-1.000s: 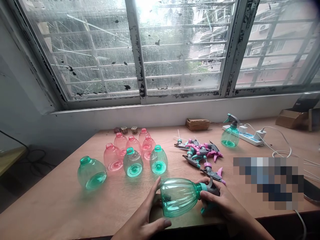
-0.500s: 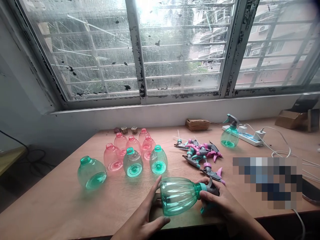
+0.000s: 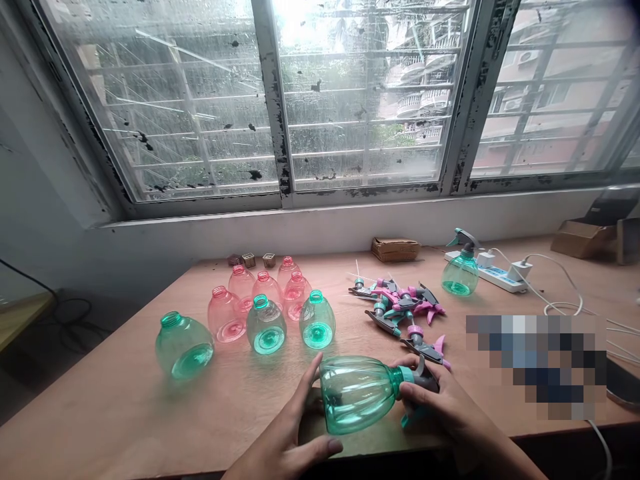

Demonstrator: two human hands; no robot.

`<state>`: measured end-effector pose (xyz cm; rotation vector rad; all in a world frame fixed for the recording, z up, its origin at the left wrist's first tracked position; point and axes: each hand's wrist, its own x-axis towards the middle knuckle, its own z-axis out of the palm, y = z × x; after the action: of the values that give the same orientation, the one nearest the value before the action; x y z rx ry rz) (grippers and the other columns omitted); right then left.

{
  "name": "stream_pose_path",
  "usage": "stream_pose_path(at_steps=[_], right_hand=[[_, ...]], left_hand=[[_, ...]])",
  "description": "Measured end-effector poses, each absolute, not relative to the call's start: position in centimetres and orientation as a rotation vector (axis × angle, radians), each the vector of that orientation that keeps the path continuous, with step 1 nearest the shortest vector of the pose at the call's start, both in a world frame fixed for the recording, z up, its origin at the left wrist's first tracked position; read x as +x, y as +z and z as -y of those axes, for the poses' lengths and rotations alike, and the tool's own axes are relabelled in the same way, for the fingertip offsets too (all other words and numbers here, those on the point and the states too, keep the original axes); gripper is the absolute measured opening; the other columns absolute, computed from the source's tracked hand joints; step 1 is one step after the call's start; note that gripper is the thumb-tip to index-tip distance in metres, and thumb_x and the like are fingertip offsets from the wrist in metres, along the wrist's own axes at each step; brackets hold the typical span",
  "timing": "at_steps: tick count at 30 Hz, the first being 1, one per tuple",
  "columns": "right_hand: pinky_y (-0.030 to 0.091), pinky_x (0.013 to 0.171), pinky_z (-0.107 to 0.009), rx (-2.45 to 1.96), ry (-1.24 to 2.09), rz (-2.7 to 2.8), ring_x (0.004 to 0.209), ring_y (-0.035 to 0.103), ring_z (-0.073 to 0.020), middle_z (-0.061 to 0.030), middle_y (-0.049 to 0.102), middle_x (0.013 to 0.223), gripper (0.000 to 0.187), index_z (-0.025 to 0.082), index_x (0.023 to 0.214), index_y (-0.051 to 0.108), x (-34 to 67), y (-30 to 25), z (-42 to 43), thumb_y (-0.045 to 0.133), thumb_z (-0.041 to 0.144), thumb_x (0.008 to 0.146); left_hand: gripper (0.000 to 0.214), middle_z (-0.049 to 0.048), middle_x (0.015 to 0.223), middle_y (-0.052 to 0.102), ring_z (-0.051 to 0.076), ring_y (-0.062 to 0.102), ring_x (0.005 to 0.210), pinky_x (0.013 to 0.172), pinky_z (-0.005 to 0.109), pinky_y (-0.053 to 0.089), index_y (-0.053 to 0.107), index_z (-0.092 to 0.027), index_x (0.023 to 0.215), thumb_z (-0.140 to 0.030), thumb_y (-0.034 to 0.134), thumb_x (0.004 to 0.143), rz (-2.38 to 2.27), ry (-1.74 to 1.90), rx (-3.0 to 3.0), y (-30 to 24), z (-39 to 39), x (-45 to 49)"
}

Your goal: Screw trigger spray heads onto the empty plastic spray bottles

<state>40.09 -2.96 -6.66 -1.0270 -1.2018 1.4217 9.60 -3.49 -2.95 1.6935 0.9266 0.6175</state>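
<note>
I hold a clear green plastic bottle (image 3: 357,392) on its side just above the near edge of the wooden table (image 3: 125,407). My left hand (image 3: 293,433) cups the bottle's round base, thumb and fingers around it. My right hand (image 3: 443,403) is closed around the grey and teal spray head (image 3: 425,380) at the bottle's neck. A pile of loose spray heads (image 3: 400,310), pink and teal, lies just beyond my right hand.
Several open green bottles (image 3: 183,345) and pink bottles (image 3: 265,290) stand at the table's middle left. A green bottle with its spray head fitted (image 3: 461,267) stands near a power strip (image 3: 495,273) with cables. A brown packet (image 3: 396,249) lies by the wall.
The bottle has shifted very slightly in my hands; both hands stay where they were.
</note>
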Motion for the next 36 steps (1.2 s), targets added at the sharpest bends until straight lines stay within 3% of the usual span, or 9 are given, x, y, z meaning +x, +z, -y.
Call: stream_pose_path(at_steps=[7,13,19,23,36], right_hand=[[0.051,0.059,-0.027,-1.029,1.414,1.204,0.06,0.063,-0.0175,0.0002,0.071,0.061,0.047,0.015,0.103,0.067,40.16,-6.84,2.9,0.085,0.049,0.076],[0.052,0.06,-0.029,-1.029,1.42,1.188,0.06,0.064,-0.0183,0.0001,0.071,0.06,0.05,0.015,0.107,0.066,40.17,-6.94,2.88,0.086,0.048,0.075],[0.051,0.058,-0.028,-1.021,1.416,1.197,0.059,0.064,-0.018,-0.0002,0.072,0.06,0.049,0.015,0.107,0.066,40.17,-6.99,2.87,0.086,0.048,0.076],[0.051,0.058,-0.026,-1.013,1.42,1.19,0.059,0.064,-0.0172,0.0,0.072,0.06,0.048,0.016,0.107,0.066,40.14,-6.94,2.89,0.086,0.047,0.077],[0.055,0.059,-0.028,-1.002,1.455,1.16,0.059,0.067,-0.0182,-0.0008,0.074,0.063,0.045,0.016,0.1,0.067,40.14,-6.71,3.01,0.087,0.048,0.075]], left_hand=[[0.096,-0.0014,0.17,0.021,0.029,0.019,0.156,0.129,0.047,0.015,0.011,-0.035,0.162,-0.021,0.071,0.088,-0.951,0.599,1.706,-3.2,3.34,9.51],[0.094,-0.0008,0.169,0.026,0.026,0.022,0.156,0.127,0.043,0.024,0.003,-0.038,0.162,-0.016,0.063,0.093,-0.855,0.613,1.69,-3.51,3.32,9.62],[0.102,-0.0021,0.171,0.016,0.028,0.016,0.157,0.129,0.044,0.016,0.003,-0.036,0.162,-0.023,0.071,0.088,-0.944,0.604,1.709,-3.41,3.42,9.57],[0.095,-0.0017,0.172,0.012,0.029,0.011,0.158,0.13,0.045,0.011,0.009,-0.031,0.163,-0.031,0.069,0.09,-1.019,0.548,1.714,-3.43,3.33,9.35],[0.093,-0.0071,0.171,0.014,0.026,0.016,0.157,0.13,0.043,0.014,0.008,-0.04,0.161,-0.02,0.066,0.091,-0.981,0.594,1.762,-3.48,3.35,9.45]])
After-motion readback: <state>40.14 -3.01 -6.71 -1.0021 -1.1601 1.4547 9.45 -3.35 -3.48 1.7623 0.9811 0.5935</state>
